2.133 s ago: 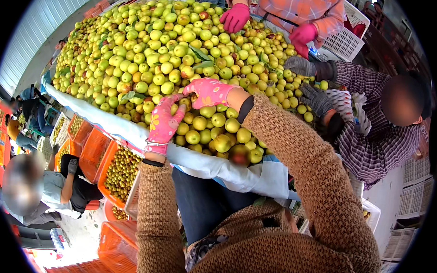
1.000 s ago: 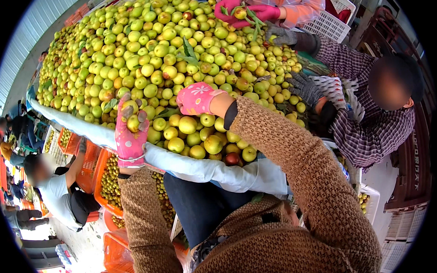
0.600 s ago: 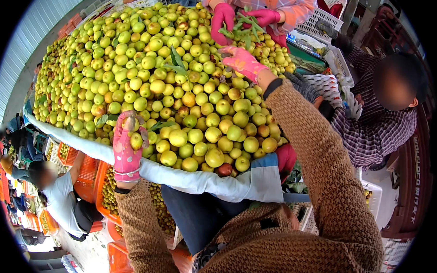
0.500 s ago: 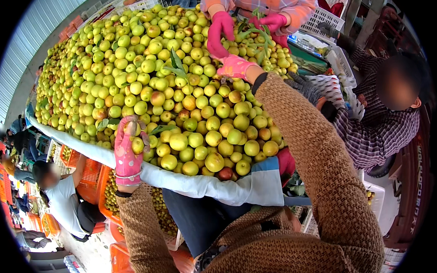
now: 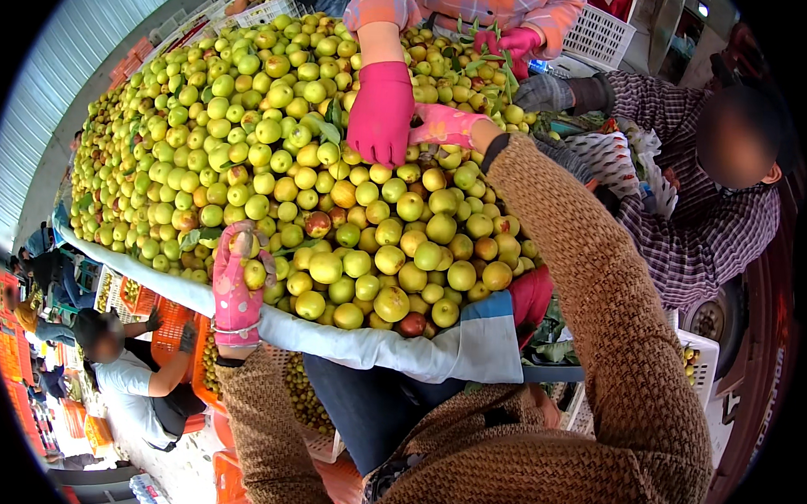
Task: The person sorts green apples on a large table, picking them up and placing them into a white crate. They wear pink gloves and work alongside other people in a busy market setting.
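Note:
A big heap of small green-yellow fruits (image 5: 334, 205) lies on a table draped with a white and blue cloth (image 5: 391, 349). My left hand (image 5: 238, 286), in a pink patterned glove, is at the heap's near left edge, curled around a few fruits (image 5: 254, 273). My right hand (image 5: 443, 127), also pink-gloved, reaches far across and rests on top of the heap. Its fingers lie on fruits there, and whether it grips any is hidden. Another person's plain pink glove (image 5: 382, 113) presses on the heap right beside it.
A person in a plaid shirt (image 5: 689, 209) with grey gloves (image 5: 542, 92) works at the right. White crates (image 5: 598, 32) stand at the back. Orange crates of fruit (image 5: 174, 333) and crouching people (image 5: 132, 376) are below on the left. Leafy twigs (image 5: 490, 51) lie far back.
My right arm stretched from the near part of the heap to its far middle. My left hand lifted fruits at the near edge. The other person's pink glove came down beside my right hand.

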The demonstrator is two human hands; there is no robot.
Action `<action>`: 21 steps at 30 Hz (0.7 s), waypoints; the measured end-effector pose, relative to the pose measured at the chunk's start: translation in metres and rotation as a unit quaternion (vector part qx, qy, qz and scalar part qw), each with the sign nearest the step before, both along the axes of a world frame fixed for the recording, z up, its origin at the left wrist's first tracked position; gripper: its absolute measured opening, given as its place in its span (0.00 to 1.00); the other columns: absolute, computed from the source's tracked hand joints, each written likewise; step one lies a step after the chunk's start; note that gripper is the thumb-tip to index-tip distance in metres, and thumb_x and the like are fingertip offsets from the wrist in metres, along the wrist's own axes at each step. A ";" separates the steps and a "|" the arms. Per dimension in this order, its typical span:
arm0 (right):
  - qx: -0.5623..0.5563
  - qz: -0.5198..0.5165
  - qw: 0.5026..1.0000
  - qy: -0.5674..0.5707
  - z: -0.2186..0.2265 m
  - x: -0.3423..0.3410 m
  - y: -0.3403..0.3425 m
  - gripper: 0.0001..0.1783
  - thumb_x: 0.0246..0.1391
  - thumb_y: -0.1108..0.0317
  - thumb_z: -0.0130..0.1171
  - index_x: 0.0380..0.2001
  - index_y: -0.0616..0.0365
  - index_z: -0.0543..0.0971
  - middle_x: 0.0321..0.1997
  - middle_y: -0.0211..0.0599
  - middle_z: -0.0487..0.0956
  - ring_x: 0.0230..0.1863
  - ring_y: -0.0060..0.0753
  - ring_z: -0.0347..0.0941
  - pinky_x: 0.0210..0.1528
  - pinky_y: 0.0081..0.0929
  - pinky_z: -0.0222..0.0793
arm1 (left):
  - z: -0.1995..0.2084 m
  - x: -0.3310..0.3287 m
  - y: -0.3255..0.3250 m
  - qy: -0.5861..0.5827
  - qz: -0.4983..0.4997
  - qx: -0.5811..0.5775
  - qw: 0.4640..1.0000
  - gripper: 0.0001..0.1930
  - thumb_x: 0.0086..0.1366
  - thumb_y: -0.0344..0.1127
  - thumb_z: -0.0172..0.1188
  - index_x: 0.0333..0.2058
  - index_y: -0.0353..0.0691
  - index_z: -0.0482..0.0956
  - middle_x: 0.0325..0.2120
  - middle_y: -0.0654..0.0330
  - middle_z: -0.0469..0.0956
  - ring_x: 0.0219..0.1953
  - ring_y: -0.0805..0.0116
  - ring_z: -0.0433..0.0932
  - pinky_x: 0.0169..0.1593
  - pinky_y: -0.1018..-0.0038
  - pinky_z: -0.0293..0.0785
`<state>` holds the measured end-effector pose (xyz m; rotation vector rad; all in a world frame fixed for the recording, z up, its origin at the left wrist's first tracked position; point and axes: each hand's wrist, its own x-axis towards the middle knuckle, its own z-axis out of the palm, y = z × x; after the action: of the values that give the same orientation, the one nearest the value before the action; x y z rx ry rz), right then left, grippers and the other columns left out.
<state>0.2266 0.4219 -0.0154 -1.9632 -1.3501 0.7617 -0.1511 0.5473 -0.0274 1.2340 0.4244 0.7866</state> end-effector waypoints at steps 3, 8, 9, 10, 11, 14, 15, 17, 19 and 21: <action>-0.008 -0.025 0.999 0.037 -0.005 0.001 -0.024 0.39 0.47 0.58 0.60 0.60 0.66 0.62 0.58 0.47 0.71 0.58 0.38 0.67 0.59 0.29 0.61 | 0.001 0.003 -0.004 0.001 -0.002 -0.007 1.000 0.15 0.69 0.39 0.50 0.49 0.38 0.69 0.35 0.59 0.73 0.21 0.77 0.70 0.20 0.82 0.65; -0.030 0.006 0.998 0.059 0.023 -0.041 -0.055 0.37 0.50 0.55 0.60 0.61 0.60 0.63 0.52 0.41 0.73 0.46 0.31 0.71 0.47 0.27 0.67 | 0.000 -0.003 -0.002 -0.003 -0.006 0.011 1.000 0.15 0.69 0.39 0.49 0.49 0.38 0.69 0.35 0.59 0.73 0.21 0.77 0.70 0.20 0.82 0.64; -0.041 0.007 0.996 0.079 0.034 -0.056 -0.061 0.36 0.51 0.55 0.60 0.61 0.58 0.63 0.48 0.39 0.75 0.41 0.28 0.73 0.42 0.25 0.70 | 0.000 -0.007 -0.002 -0.002 -0.001 0.016 1.000 0.15 0.69 0.39 0.49 0.49 0.38 0.69 0.35 0.59 0.73 0.21 0.77 0.70 0.20 0.82 0.64; -0.054 -0.002 0.995 0.088 0.030 -0.053 -0.065 0.35 0.51 0.56 0.60 0.61 0.56 0.64 0.46 0.36 0.75 0.37 0.25 0.73 0.38 0.24 0.70 | 0.000 -0.004 -0.003 -0.001 -0.003 0.019 1.000 0.15 0.69 0.39 0.49 0.49 0.38 0.69 0.35 0.59 0.73 0.21 0.77 0.70 0.20 0.82 0.64; -0.066 -0.009 0.993 0.099 0.022 -0.049 -0.067 0.34 0.51 0.57 0.60 0.60 0.54 0.64 0.43 0.34 0.76 0.34 0.23 0.72 0.35 0.23 0.70 | 0.000 -0.001 -0.003 -0.003 -0.006 0.017 1.000 0.15 0.69 0.39 0.49 0.49 0.38 0.69 0.35 0.59 0.73 0.21 0.77 0.70 0.20 0.82 0.64; -0.056 -0.001 0.997 0.049 -0.001 -0.045 -0.064 0.28 0.49 0.59 0.61 0.54 0.52 0.69 0.37 0.31 0.76 0.30 0.22 0.70 0.28 0.22 0.69 | 0.000 0.000 -0.005 -0.003 -0.007 0.011 1.000 0.15 0.69 0.40 0.50 0.49 0.39 0.69 0.34 0.60 0.73 0.21 0.76 0.71 0.20 0.82 0.65; -0.070 0.012 0.997 0.021 -0.002 -0.047 -0.062 0.26 0.50 0.59 0.60 0.53 0.51 0.69 0.39 0.31 0.75 0.32 0.21 0.70 0.31 0.22 0.69 | 0.000 0.000 -0.005 -0.004 -0.009 0.009 1.000 0.15 0.68 0.40 0.52 0.49 0.40 0.70 0.33 0.60 0.73 0.21 0.76 0.72 0.20 0.81 0.65; -0.055 0.039 0.997 0.034 0.000 -0.053 -0.057 0.24 0.50 0.61 0.60 0.50 0.51 0.70 0.39 0.30 0.74 0.33 0.21 0.69 0.32 0.23 0.69 | 0.001 -0.003 -0.004 -0.004 -0.010 0.011 1.000 0.15 0.67 0.41 0.53 0.48 0.40 0.70 0.33 0.60 0.73 0.22 0.75 0.72 0.21 0.81 0.65; -0.077 0.040 0.994 0.072 0.009 -0.056 -0.057 0.23 0.50 0.61 0.60 0.50 0.52 0.70 0.40 0.30 0.73 0.34 0.22 0.69 0.34 0.23 0.69 | 0.001 -0.003 -0.003 -0.004 -0.014 0.017 1.000 0.15 0.67 0.41 0.53 0.48 0.40 0.70 0.33 0.60 0.72 0.22 0.75 0.72 0.21 0.81 0.65; -0.036 0.041 0.997 0.059 -0.009 -0.042 -0.051 0.25 0.49 0.60 0.61 0.50 0.56 0.71 0.43 0.32 0.75 0.40 0.24 0.70 0.41 0.24 0.69 | -0.001 -0.001 -0.002 -0.009 -0.019 0.016 1.000 0.15 0.67 0.41 0.53 0.48 0.40 0.70 0.33 0.60 0.72 0.22 0.75 0.72 0.21 0.80 0.65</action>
<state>0.1848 0.3710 -0.0245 -1.8954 -1.3562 0.9636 -0.1524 0.5457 -0.0286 1.2603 0.3740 0.7753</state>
